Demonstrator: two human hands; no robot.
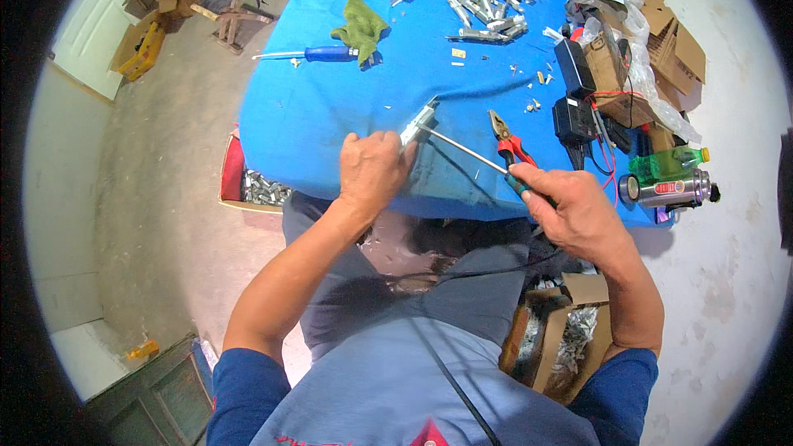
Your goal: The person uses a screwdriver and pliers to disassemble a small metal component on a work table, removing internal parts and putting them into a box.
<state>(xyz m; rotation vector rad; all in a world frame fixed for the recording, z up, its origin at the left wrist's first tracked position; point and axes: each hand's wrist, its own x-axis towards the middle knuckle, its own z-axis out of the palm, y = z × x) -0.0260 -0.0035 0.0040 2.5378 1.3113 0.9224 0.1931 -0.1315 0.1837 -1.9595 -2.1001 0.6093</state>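
Observation:
My left hand (373,167) is closed around a slim silvery metal part (419,122) near the front of the blue-covered table, with the part's narrow end pointing away from me. A screwdriver (467,149) with a long thin shaft and a dark handle is gripped in my right hand (574,206). Its tip meets the side of the metal part, though the exact contact is too small to make out. Just beyond my right hand lie pliers (510,142) with red and black handles. Farther off, a heap of similar metal parts (487,4) covers the cloth.
A blue-handled screwdriver (327,54) and a green rag (361,26) lie at the far left. Black power adapters (573,120), a green bottle (667,163) and a steel flask (671,189) line the right edge. Boxes of metal pieces (266,191) stand below the table.

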